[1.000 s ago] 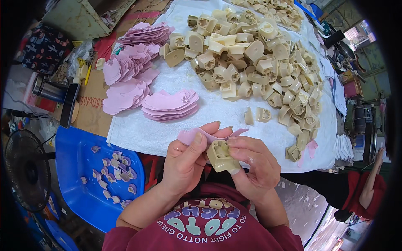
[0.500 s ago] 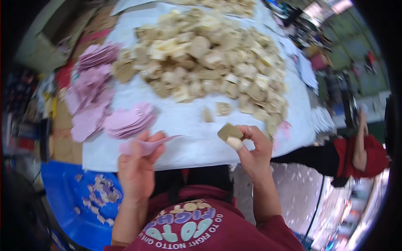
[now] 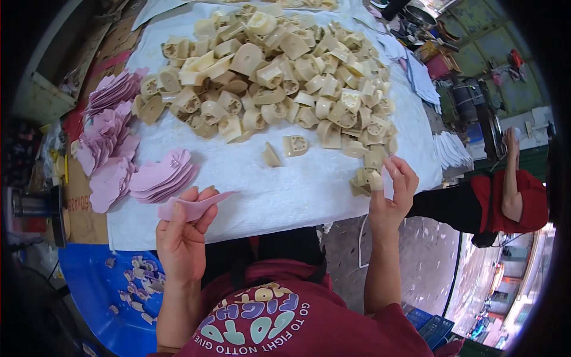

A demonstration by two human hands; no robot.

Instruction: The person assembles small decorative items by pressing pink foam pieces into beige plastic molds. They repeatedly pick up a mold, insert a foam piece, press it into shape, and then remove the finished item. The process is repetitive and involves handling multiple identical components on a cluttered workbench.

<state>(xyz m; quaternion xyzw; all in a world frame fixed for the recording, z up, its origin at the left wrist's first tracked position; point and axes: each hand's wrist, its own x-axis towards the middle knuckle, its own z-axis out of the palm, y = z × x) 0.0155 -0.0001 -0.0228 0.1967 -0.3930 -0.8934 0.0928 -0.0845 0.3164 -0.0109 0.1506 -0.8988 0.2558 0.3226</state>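
Note:
In my left hand [image 3: 181,229] a thin, curved pink sheet piece [image 3: 195,208] is pinched between thumb and fingers, its pointed end sticking out to the right. My right hand [image 3: 394,193] is at the cloth's near right edge, thumb and fingers apart. Its thumb, with a pale cover on the tip, is against or just beside a cream plastic shoe heel [image 3: 359,182]. Between thumb and fingers shows part of another pink piece [image 3: 388,183]; whether it is touched I cannot tell. A large heap of cream heels [image 3: 273,77] lies beyond, with two loose heels [image 3: 295,146] in front.
Stacks of pink pieces [image 3: 163,177] lie at the left of the white cloth [image 3: 262,208]. A blue tub [image 3: 89,297] with purple-and-cream scraps stands below left. Another person in red [image 3: 505,205] is at the right. White sheets [image 3: 452,152] lie past the table's right edge.
My right hand has moved right, from the middle to the cloth's right edge, and no longer grips the olive-cream heel. My left hand still holds the pink piece. The view has shifted slightly.

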